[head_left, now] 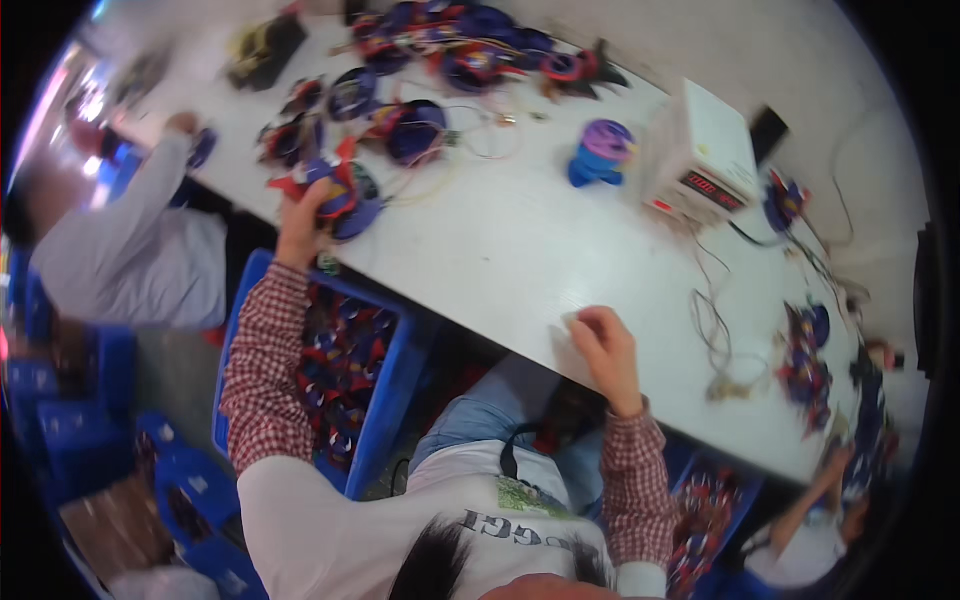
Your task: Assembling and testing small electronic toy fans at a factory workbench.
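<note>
My left hand (303, 225) is closed round a purple and red plastic part (342, 200) at the table's near left edge. The part has a round purple rim, with pointed red pieces sticking out beside my fingers. Thin wires lie on the tabletop just right of it. My right hand (608, 358) is over the front edge of the white table (490, 285), well apart from the left. Its fingers are curled in toward the thumb, and whatever may be between them is hidden.
More purple and red parts (470, 65) with wires lie at the back. A blue and purple container (600, 152) stands beside a white box with a red display (703, 155). Below the table is a blue crate (385, 400) full of parts. Co-workers sit at left (140, 245) and right.
</note>
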The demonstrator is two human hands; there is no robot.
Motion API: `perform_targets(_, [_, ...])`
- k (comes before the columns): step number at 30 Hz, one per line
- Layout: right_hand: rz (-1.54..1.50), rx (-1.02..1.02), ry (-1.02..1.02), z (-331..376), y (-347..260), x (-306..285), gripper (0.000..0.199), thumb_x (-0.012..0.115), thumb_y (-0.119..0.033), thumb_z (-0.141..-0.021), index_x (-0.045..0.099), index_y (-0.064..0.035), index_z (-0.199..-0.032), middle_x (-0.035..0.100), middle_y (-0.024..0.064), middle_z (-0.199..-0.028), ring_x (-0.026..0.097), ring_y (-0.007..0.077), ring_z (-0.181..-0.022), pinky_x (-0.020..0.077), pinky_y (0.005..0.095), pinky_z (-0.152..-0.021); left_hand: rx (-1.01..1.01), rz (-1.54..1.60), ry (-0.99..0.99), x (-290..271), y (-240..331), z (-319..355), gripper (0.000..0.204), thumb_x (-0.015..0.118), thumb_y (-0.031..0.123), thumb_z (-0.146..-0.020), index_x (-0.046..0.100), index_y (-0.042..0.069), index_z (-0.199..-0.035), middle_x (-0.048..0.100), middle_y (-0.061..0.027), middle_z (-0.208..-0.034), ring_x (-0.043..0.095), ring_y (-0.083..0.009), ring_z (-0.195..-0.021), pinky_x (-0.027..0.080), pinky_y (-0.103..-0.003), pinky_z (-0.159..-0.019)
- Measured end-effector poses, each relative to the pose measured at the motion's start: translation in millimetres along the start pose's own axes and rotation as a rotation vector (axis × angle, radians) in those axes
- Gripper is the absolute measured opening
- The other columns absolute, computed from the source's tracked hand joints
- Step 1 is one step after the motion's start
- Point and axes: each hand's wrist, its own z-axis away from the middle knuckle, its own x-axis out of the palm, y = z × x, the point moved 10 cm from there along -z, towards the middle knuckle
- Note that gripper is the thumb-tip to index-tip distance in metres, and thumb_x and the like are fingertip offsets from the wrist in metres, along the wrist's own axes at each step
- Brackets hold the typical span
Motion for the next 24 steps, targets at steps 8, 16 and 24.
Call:
perform_targets(8, [0.139, -0.185, 0.053, 20.2, -6.7, -15.7, 0.015, 0.063, -0.014, -0.084, 0.06, -0.0014, -0.091, 0.059, 0.0078, -0.08, 0.053, 0.0177, -0.064, 0.0447, 0.0273, -0.062, 0.413, -1.564, -0.313, 2.7, -17.9, -87.9, 0.046, 0.058, 0.03, -0.09, 0.052, 0.004, -0.127, 0.058, -0.0103, -0.118, 0.057, -0.02, -0.103, 0.045, -0.027, -0.09])
perform_targets(16, [0.094, -0.31, 0.373, 95.9, -21.0, -147.6, 0.017, 0.063, -0.003, -0.081, 0.059, -0.0041, -0.097, 0.057, 0.0037, -0.087, 0.051, 0.0128, -0.07, 0.0432, 0.0236, -0.065, -0.208, -0.422, 0.041, 4.1, -9.9, -67.9, 0.063, 0.05, 0.053, -0.091, 0.052, 0.003, -0.129, 0.058, -0.0103, -0.119, 0.056, -0.0179, -0.103, 0.045, -0.024, -0.087])
perform_targets(24, [-0.434, 0.137, 1.186, 207.7, 130.8, -413.9, 0.028, 0.06, -0.017, -0.088, 0.055, 0.003, -0.107, 0.058, 0.0074, -0.081, 0.055, 0.0123, -0.067, 0.0456, 0.0214, -0.058, 0.236, -0.938, -0.145, 175.6, 47.2, 65.0, 0.03, 0.056, 0.019, -0.092, 0.055, 0.002, -0.117, 0.059, -0.0074, -0.105, 0.055, -0.0139, -0.087, 0.045, -0.023, -0.079])
